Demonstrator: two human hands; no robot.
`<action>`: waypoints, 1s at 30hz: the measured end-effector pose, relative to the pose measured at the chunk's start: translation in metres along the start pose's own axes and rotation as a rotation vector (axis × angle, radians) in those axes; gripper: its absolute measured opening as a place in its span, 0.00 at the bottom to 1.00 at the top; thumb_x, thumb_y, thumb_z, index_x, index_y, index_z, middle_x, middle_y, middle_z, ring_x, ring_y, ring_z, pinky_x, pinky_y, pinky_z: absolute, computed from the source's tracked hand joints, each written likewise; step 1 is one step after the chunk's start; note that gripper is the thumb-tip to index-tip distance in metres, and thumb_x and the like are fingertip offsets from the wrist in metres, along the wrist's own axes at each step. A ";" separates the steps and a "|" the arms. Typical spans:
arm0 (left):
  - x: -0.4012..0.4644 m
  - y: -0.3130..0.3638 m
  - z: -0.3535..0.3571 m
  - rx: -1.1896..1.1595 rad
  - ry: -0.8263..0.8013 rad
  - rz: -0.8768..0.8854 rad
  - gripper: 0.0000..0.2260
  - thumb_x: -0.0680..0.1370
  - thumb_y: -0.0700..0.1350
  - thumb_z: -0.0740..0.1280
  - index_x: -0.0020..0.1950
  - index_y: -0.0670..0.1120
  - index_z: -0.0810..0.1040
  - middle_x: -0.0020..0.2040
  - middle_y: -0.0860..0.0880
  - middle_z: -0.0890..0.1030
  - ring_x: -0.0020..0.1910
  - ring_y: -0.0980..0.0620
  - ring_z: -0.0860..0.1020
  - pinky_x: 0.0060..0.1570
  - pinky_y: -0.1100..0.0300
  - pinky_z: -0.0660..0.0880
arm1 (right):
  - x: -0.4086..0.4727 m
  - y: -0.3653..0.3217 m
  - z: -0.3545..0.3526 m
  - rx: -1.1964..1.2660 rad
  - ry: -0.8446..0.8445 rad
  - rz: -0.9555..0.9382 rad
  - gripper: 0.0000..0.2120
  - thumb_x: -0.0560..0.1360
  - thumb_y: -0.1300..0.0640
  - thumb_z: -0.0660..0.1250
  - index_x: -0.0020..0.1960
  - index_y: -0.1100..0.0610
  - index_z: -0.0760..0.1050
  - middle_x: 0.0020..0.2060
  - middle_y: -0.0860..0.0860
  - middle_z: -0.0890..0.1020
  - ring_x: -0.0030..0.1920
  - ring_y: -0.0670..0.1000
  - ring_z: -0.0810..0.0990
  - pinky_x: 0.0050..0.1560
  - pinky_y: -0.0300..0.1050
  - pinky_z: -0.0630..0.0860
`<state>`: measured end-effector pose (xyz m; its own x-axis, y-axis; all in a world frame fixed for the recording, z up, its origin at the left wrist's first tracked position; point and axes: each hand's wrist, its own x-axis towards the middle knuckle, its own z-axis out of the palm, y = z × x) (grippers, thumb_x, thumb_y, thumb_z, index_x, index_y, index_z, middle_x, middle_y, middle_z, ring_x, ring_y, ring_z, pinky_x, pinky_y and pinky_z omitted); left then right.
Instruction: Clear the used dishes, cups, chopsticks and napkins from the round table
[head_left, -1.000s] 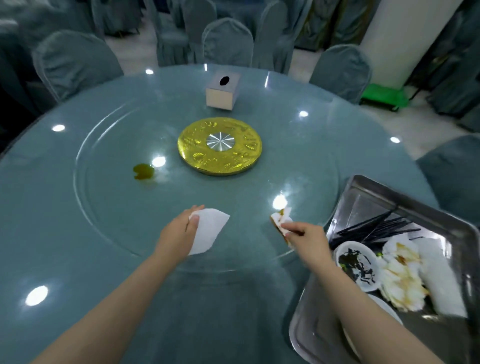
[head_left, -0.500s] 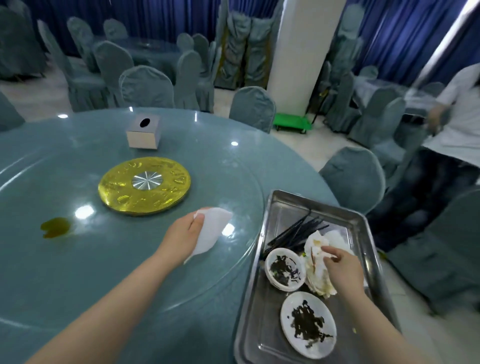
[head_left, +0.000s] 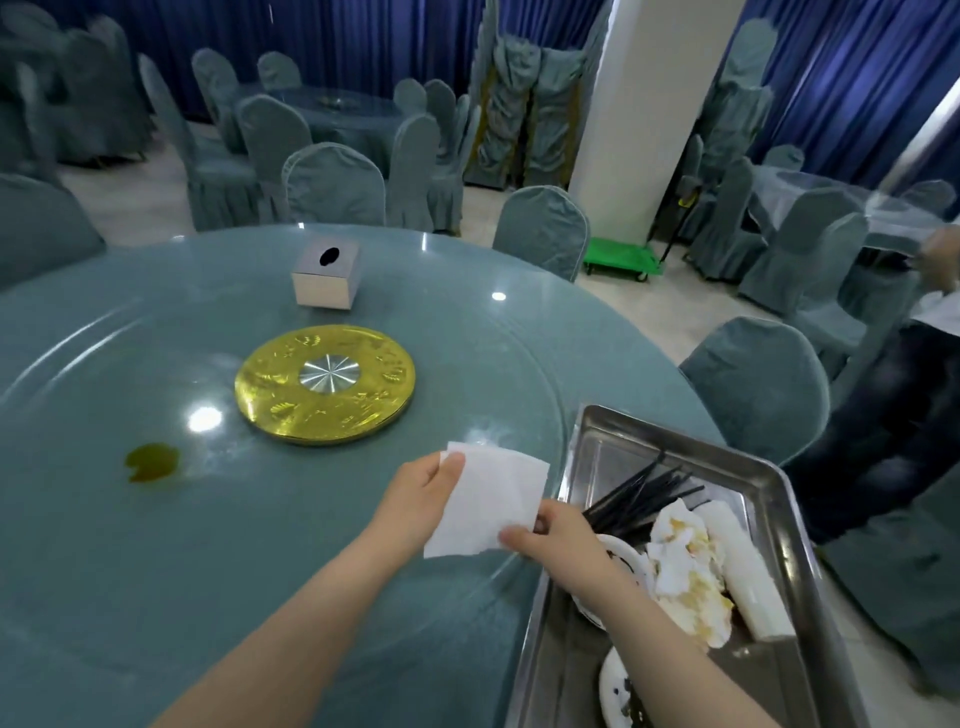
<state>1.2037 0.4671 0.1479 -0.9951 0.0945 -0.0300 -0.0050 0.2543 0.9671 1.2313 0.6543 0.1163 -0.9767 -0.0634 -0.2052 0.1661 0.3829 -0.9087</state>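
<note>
- Head view, nearest at five o'clock: the rectangular stainless-steel tray (head_left: 800, 525) at the table's edge holds white plates (head_left: 615, 691), crumpled stained napkins (head_left: 691, 566) and black chopsticks (head_left: 641, 493).
- At centre, both hands share a clean white paper napkin (head_left: 488, 504): the left hand (head_left: 421, 499) pinches its upper left corner, the right hand (head_left: 561, 535) pinches its lower right edge, fingers curled.
- Step in hand, likely: readying the napkin to wipe.
- At ten o'clock on the round glass table (head_left: 156, 597), a yellow-brown spill (head_left: 152, 461) probably comes next, calling for a reach left.
- Farther, at twelve o'clock: a gold turntable disc (head_left: 324, 384) and a silver tissue box (head_left: 326, 275).
</note>
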 end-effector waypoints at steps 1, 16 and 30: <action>-0.001 -0.004 -0.005 -0.013 -0.009 -0.020 0.14 0.81 0.46 0.60 0.37 0.42 0.75 0.33 0.51 0.73 0.32 0.55 0.69 0.31 0.63 0.64 | 0.003 -0.002 0.003 0.028 0.008 -0.001 0.06 0.71 0.63 0.70 0.46 0.54 0.80 0.35 0.46 0.85 0.36 0.44 0.83 0.34 0.35 0.75; -0.003 -0.146 -0.097 0.568 -0.024 -0.195 0.24 0.75 0.53 0.70 0.69 0.46 0.71 0.68 0.49 0.72 0.68 0.52 0.70 0.67 0.62 0.61 | 0.073 0.014 0.061 0.003 0.235 0.164 0.07 0.74 0.61 0.65 0.39 0.58 0.69 0.35 0.54 0.74 0.36 0.53 0.72 0.36 0.45 0.66; -0.024 -0.230 -0.186 1.037 -0.314 -0.476 0.59 0.64 0.74 0.64 0.65 0.49 0.19 0.67 0.50 0.20 0.70 0.48 0.25 0.70 0.40 0.34 | 0.165 0.036 0.101 -0.448 0.136 0.068 0.03 0.80 0.60 0.54 0.49 0.56 0.60 0.42 0.53 0.74 0.40 0.59 0.73 0.38 0.47 0.65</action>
<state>1.2100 0.2270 -0.0270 -0.8460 -0.0251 -0.5326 -0.1419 0.9735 0.1795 1.0899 0.5642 0.0128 -0.9796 0.0853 -0.1822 0.1843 0.7437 -0.6426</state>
